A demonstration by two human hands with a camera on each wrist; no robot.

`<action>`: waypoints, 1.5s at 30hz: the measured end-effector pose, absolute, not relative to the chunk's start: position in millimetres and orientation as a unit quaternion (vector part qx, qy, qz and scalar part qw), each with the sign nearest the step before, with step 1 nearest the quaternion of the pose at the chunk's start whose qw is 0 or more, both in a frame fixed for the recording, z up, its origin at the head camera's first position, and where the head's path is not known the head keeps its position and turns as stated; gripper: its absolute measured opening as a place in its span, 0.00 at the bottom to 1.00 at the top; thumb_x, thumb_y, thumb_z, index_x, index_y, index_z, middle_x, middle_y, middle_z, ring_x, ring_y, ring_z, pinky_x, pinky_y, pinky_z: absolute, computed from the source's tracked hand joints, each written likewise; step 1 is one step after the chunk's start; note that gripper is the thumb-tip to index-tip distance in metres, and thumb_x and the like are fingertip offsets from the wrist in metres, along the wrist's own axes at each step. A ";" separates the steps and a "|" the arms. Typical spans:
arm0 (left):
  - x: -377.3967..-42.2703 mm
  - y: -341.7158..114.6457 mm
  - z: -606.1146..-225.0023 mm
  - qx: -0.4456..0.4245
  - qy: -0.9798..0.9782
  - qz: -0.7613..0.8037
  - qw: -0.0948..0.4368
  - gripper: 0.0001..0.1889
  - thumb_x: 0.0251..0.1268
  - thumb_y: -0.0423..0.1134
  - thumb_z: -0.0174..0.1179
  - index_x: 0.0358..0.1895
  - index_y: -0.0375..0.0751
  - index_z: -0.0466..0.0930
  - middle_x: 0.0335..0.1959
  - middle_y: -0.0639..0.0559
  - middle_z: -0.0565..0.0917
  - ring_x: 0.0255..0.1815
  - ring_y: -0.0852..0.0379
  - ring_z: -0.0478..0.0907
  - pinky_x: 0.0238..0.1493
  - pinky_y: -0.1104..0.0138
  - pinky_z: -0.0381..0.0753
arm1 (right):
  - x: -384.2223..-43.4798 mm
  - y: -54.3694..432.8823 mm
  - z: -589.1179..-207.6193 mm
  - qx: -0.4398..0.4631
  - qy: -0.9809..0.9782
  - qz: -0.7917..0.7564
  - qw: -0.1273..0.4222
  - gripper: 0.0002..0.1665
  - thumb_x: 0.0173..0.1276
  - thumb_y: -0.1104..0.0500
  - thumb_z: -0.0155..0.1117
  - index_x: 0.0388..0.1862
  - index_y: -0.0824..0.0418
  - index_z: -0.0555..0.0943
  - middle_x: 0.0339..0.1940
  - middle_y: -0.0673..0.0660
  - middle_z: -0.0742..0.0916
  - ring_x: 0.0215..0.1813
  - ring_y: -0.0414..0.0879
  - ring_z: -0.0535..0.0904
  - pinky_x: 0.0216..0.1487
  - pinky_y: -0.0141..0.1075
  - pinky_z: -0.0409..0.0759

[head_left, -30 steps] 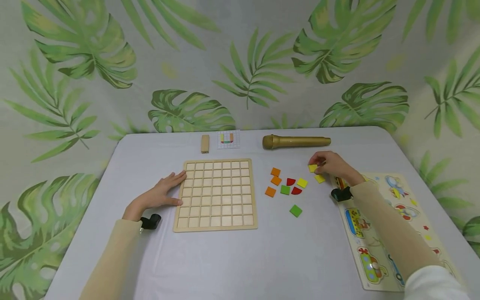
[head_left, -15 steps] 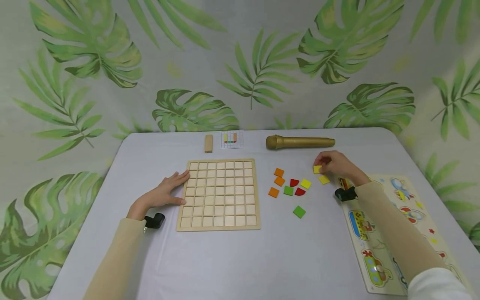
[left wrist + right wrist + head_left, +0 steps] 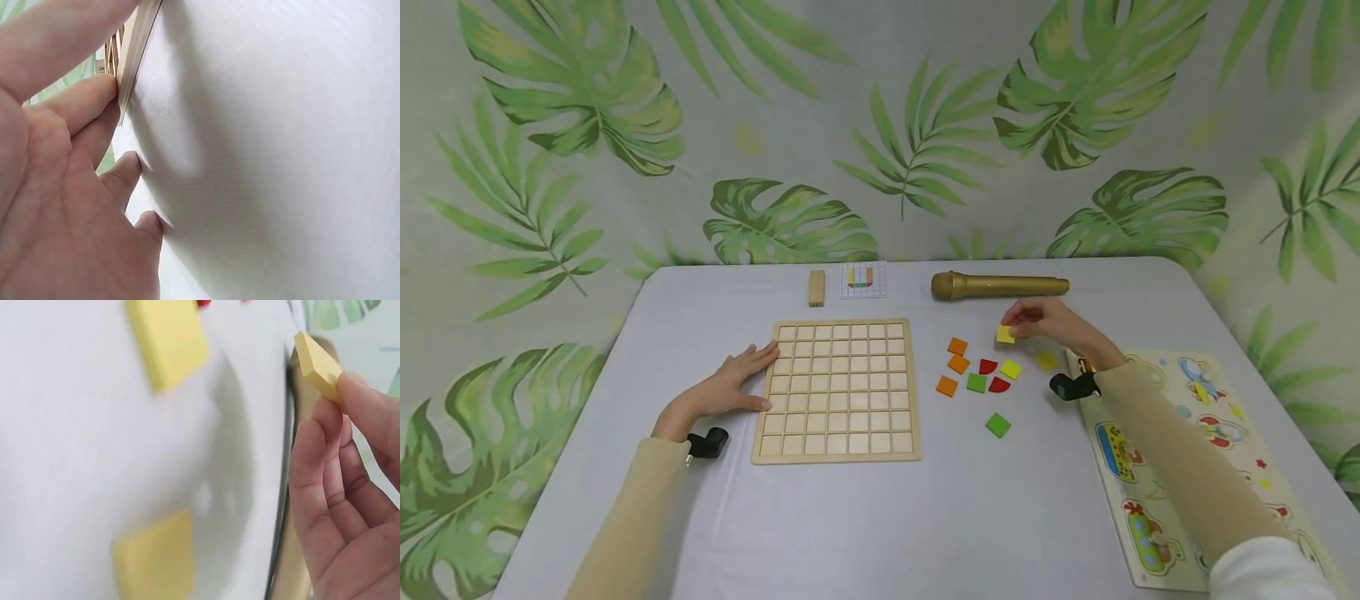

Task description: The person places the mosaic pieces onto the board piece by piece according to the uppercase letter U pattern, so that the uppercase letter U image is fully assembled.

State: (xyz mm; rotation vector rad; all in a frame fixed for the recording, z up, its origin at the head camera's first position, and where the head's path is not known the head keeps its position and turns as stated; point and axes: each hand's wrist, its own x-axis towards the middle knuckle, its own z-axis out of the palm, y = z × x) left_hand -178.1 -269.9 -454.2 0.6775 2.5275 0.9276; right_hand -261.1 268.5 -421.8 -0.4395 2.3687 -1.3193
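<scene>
Between thumb and forefinger my right hand (image 3: pixel 1051 323) pinches a yellow square tile (image 3: pixel 1005 334), held above the cloth in the right wrist view too, where the tile (image 3: pixel 319 364) is lifted clear. Two more yellow tiles lie below that hand, one (image 3: pixel 1047 361) under the wrist and one (image 3: pixel 1011 369) beside the red quarter-round pieces (image 3: pixel 999 384). My left hand (image 3: pixel 727 385) rests with spread fingers against the left edge of the wooden grid board (image 3: pixel 835 457). In the left wrist view, fingers (image 3: pixel 94 103) touch the board's rim (image 3: pixel 139 50). No tile sits in the grid.
Orange tiles (image 3: pixel 947 386) and green tiles (image 3: pixel 997 425) lie right of the board. Behind are a wooden block (image 3: pixel 816 288), a pattern card (image 3: pixel 863 280) and a gold microphone (image 3: pixel 1000 286). A picture puzzle board (image 3: pixel 1172 467) lies under the right forearm.
My right hand has lifted a yellow tile off the cloth and moved it left, toward the other tiles. My left hand stays at the board's edge.
</scene>
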 end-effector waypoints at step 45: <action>-176.9 -268.5 -453.1 0.235 0.897 0.328 0.178 0.47 0.58 0.45 0.68 0.74 0.30 0.50 0.75 0.35 0.47 0.73 0.30 0.34 0.65 0.36 0.29 | -273.0 -21.2 -438.5 -0.230 0.805 -0.496 0.229 0.05 0.65 0.69 0.61 0.38 0.68 0.82 0.30 0.56 0.83 0.31 0.46 0.79 0.35 0.33 0.79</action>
